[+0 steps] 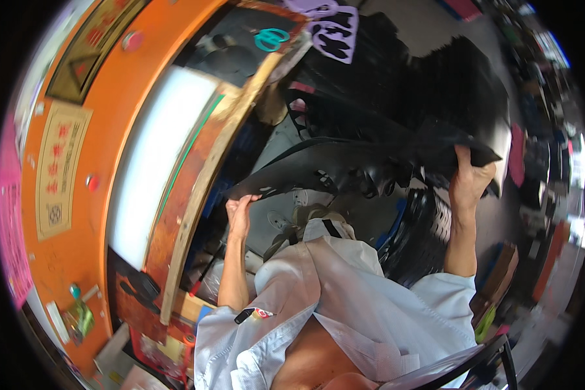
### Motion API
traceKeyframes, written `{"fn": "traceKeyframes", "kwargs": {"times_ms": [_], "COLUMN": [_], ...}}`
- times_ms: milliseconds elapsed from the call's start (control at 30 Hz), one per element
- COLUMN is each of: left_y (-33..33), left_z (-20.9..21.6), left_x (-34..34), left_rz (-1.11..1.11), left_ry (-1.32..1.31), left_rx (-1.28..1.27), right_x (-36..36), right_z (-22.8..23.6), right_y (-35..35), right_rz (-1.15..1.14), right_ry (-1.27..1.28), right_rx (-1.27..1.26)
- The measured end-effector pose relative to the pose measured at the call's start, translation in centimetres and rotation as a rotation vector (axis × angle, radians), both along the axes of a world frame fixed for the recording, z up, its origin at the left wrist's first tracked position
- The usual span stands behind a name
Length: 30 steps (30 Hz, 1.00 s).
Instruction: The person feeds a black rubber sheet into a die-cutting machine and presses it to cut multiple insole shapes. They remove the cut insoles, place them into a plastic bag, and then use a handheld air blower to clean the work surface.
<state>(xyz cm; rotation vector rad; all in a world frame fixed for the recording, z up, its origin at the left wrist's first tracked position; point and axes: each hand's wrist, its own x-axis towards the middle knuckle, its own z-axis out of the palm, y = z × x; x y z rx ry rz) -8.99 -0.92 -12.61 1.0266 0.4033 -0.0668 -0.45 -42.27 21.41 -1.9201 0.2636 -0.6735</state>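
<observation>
A limp black sheet with cut-out holes (pixel 286 170) is stretched between my two hands in front of my body. My left hand (pixel 238 211) pinches its left end, beside the bench edge. At the other end, my right hand (pixel 469 179) grips the sheet, thumb uppermost. The sheet sags in the middle, where its cut edge curls. Behind it rises a large stack of black sheets (pixel 461 84), partly hidden by the held one.
An orange machine (pixel 133 97) stands at left, with a white board (pixel 166 130) on a wooden-edged bench (pixel 198 195). Teal-handled scissors (pixel 271 39) lie at its far end, near a purple cut-out sheet (pixel 335 32). More black cut sheets (pixel 426 224) are piled near my right forearm.
</observation>
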Motion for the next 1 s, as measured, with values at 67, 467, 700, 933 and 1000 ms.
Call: {"fn": "traceKeyframes", "kwargs": {"times_ms": [67,467,700,933,1000], "left_y": [-0.1,-10.8,-19.3,-28.7,-31.8], "left_z": [3.1,21.2,22.5,23.2,23.0], "left_x": [1.6,8.3,0.7,-8.3,-10.7], "left_rz": [-0.020,-0.582,-1.059,-1.605,-1.690], "left_ry": [0.049,-0.505,-0.520,-0.577,-0.494], "left_rx": [0.062,0.290,0.279,-0.066,-0.193], "right_x": [-1.0,-17.7,-40.9,-62.5,-67.0], "right_z": [0.6,-5.8,-8.1,-5.1,-2.6], "right_y": [-2.7,-20.4,-21.0,-19.0,-20.0], "right_rz": [-0.073,-0.575,-1.132,-1.571,-1.575], "right_ry": [0.021,-0.097,-0.137,-0.186,-0.229], "right_rx": [-0.079,0.322,0.312,0.152,0.015]}}
